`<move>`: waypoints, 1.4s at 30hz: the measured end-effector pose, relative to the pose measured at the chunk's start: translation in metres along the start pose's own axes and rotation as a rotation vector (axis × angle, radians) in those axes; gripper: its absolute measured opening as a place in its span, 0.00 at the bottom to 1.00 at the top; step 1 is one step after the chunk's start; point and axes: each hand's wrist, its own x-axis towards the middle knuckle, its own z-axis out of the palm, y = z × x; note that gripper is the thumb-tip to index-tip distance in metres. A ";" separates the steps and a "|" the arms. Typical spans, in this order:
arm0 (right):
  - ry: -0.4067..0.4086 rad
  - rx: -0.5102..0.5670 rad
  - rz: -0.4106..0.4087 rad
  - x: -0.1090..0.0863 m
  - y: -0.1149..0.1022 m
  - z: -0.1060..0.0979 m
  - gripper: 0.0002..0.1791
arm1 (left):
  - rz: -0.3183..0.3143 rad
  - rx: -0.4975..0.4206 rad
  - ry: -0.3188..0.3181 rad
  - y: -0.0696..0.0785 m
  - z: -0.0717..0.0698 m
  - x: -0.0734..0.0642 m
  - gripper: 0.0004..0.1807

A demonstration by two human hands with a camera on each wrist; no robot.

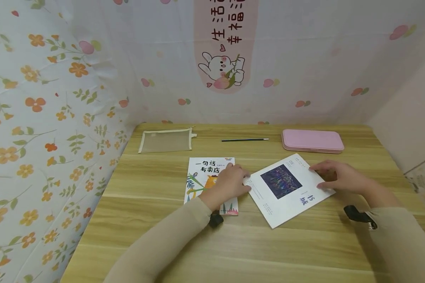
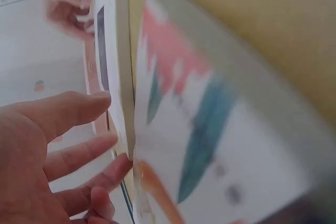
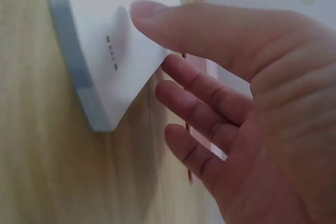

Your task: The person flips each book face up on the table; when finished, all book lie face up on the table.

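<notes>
A white magazine (image 1: pixel 269 206) with a dark square picture lies turned at an angle on the table. At its left corner is my left hand (image 1: pixel 228 182), fingers spread and thumb by the edge. That hand and its wrist overlap a picture book (image 1: pixel 194 177) with a cartoon animal, hiding much of the cover. In the left wrist view, the fingertips (image 2: pixel 123 163) are right at the magazine's edge. My right hand (image 1: pixel 343 179) is at the magazine's right edge. Its thumb (image 3: pixel 149 17) lies over the cover in the right wrist view, while the loosely bent fingers are beside the edge.
Along the back of the wooden table (image 1: pixel 134 243) are a mesh zip pouch (image 1: pixel 166 141), a thin dark pencil (image 1: pixel 244 140) and a pink pencil case (image 1: pixel 312 140). Printed cloth (image 1: pixel 156 59) hangs behind the table and on the left side.
</notes>
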 end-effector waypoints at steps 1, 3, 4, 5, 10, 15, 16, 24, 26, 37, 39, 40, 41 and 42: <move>0.011 -0.009 -0.004 -0.003 0.000 0.000 0.31 | 0.009 -0.019 0.000 -0.001 -0.001 0.003 0.19; 0.029 -0.020 -0.020 -0.009 -0.001 0.001 0.32 | 0.017 -0.053 -0.012 -0.004 -0.004 0.009 0.16; 0.035 -0.029 -0.025 -0.012 -0.001 0.002 0.32 | 0.023 -0.065 -0.022 -0.006 -0.005 0.012 0.16; 0.038 -0.029 -0.026 -0.015 -0.002 0.002 0.33 | 0.029 -0.084 -0.035 -0.007 -0.007 0.015 0.15; 0.047 -0.004 -0.025 -0.028 -0.002 0.005 0.34 | 0.059 -0.175 -0.091 -0.009 -0.009 0.026 0.19; 0.053 -0.023 -0.006 -0.035 -0.005 0.008 0.32 | 0.068 -0.189 -0.105 -0.007 -0.004 0.028 0.18; 0.050 -0.029 -0.001 -0.036 -0.005 0.007 0.32 | 0.068 -0.188 -0.104 -0.006 -0.003 0.027 0.18; 0.014 -0.028 0.005 -0.028 -0.004 0.004 0.28 | 0.024 -0.173 -0.086 -0.004 -0.001 0.017 0.19; 0.019 -0.043 -0.009 -0.025 -0.002 0.003 0.27 | 0.015 -0.170 -0.081 -0.003 -0.001 0.013 0.20; 0.032 -0.082 -0.039 -0.006 0.006 -0.002 0.24 | 0.017 -0.156 -0.103 0.007 0.007 -0.009 0.22; 0.039 -0.075 -0.055 -0.003 0.008 -0.002 0.23 | 0.029 -0.152 -0.107 0.011 0.007 -0.014 0.22; 0.042 -0.074 -0.063 -0.001 0.009 -0.003 0.23 | 0.034 -0.149 -0.109 0.012 0.007 -0.017 0.22; 0.041 -0.069 -0.068 0.001 0.010 -0.003 0.23 | 0.037 -0.146 -0.111 0.014 0.007 -0.019 0.22; 0.041 -0.068 -0.076 0.003 0.011 -0.003 0.23 | 0.041 -0.143 -0.109 0.016 0.006 -0.022 0.22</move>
